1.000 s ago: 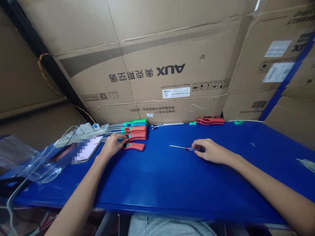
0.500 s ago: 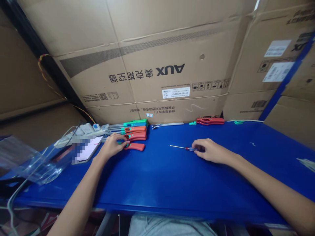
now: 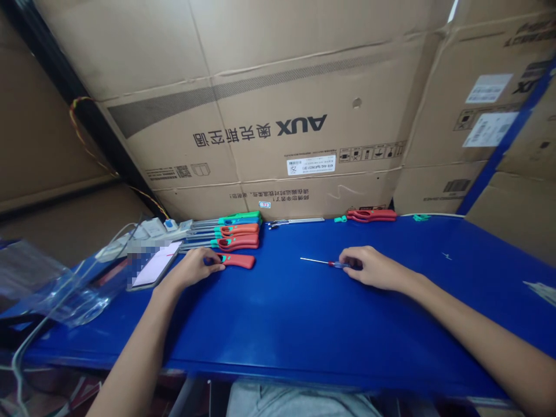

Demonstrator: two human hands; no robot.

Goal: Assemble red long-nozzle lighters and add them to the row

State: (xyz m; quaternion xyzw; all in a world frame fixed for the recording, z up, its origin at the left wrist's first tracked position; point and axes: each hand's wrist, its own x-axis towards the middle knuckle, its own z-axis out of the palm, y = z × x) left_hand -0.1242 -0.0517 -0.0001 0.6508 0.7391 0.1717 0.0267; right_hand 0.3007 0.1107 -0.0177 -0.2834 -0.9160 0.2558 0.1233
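My left hand pinches the front end of a red gas lighter, whose handle points right on the blue table; its nozzle end is hidden by the hand. Just behind it lies a row of similar long-nosed lighters: another red one, an orange one, a blue one and a green one. My right hand rests on the table, fingers closed round the clear handle of a small screwdriver. The shaft of the screwdriver points left, toward the lighters.
Along the cardboard wall lie thin metal rods, small green parts and red handle shells. At left are a phone, a power strip with cables, and clear plastic bags. White strips lie at far right.
My left hand has come slightly down and toward me, off the row, and its fingers now sit at the nearest red lighter's front end. My right hand has stayed put with the screwdriver.
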